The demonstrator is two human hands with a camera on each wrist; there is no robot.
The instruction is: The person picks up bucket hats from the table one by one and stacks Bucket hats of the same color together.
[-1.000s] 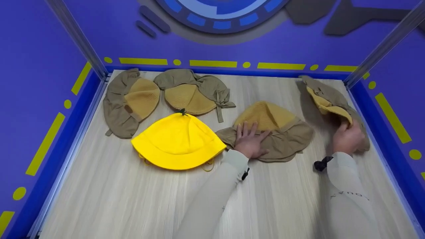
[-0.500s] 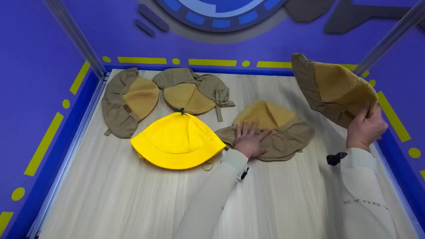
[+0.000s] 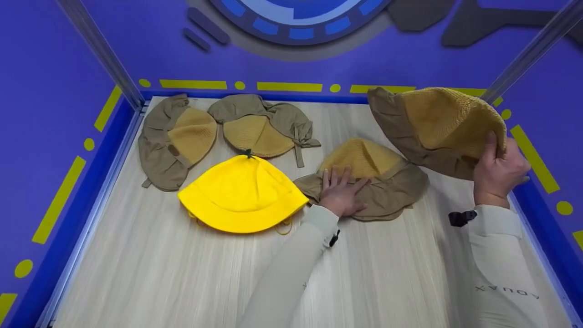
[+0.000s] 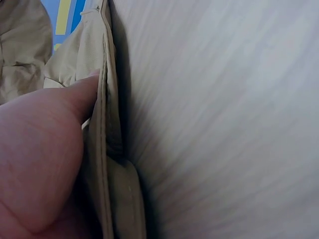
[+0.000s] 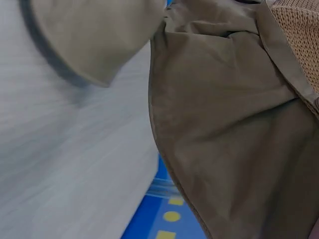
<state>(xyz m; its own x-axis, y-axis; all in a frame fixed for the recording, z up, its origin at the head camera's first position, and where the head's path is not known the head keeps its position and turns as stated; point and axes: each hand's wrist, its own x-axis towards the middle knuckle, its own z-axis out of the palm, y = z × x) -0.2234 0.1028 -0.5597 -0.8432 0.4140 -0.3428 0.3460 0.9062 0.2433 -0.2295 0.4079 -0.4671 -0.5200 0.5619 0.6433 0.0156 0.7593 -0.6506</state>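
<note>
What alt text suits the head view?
A person's right hand holds up a tan and mustard sun hat; the left hand rests on a matching hat. To the left, a yellow bucket hat and two matching hats lie on the table.

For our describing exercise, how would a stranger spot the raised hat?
Find the pale table. At its right side, the right hand grips a hat with a mustard crown and brown brim. Unlike the other hats, it is held up.

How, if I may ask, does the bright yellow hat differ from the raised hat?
The bright yellow hat lies on the table, while the raised hat is held in the right hand. The bright yellow hat's crown and brim are one colour; the raised hat has a mustard crown and brown brim. Both have brims.
</note>
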